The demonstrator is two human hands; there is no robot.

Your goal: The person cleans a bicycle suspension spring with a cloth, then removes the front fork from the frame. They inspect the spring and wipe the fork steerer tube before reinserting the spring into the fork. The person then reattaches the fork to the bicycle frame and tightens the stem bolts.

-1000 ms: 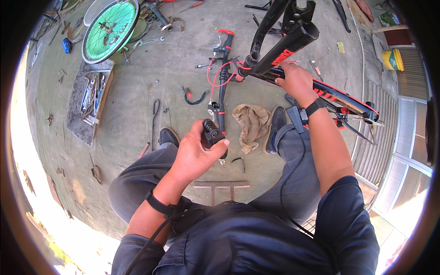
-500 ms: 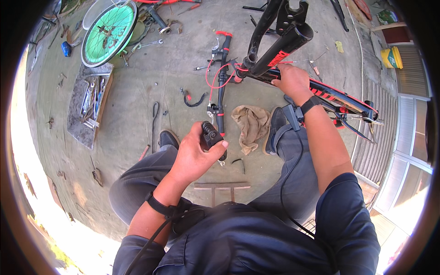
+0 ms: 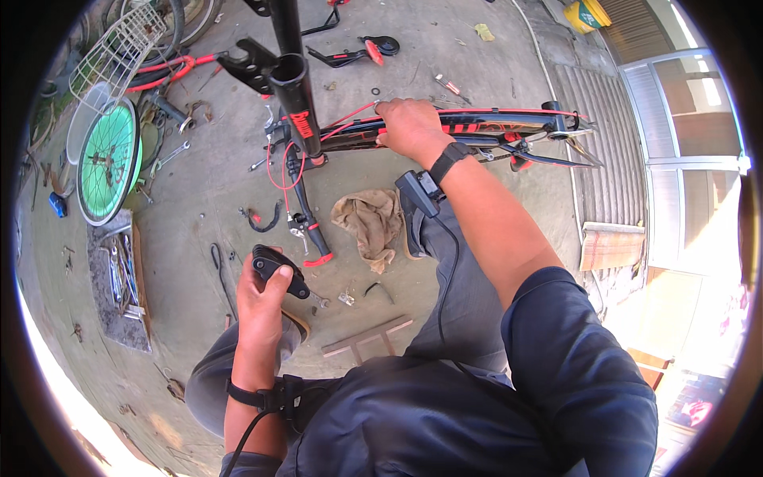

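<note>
A black-and-red bicycle frame (image 3: 477,122) with its fork pointing up is held by my right hand (image 3: 413,127), whose fingers wrap over its tube. The frame's head end, fork (image 3: 292,79) and a handlebar (image 3: 304,208) with red cables lie to the left of that hand. My left hand (image 3: 261,306) is closed round a black folding multi-tool (image 3: 278,266). A small silver wrench end sticks out of the tool near my thumb, above the ground. Part of the tool's body is hidden by my fingers.
A tan cloth (image 3: 369,226) lies between the handlebar and my shoe. To the left stand a tray of wrenches (image 3: 143,310) and a green-disc wheel (image 3: 107,163). A metal stand (image 3: 367,337) sits close in front of me. A yellow bucket (image 3: 586,16) is at the far right.
The view has swung to the right. The frame has turned to lie more level, with its fork more upright. My left hand still holds the multi-tool, its wrench end now showing more plainly.
</note>
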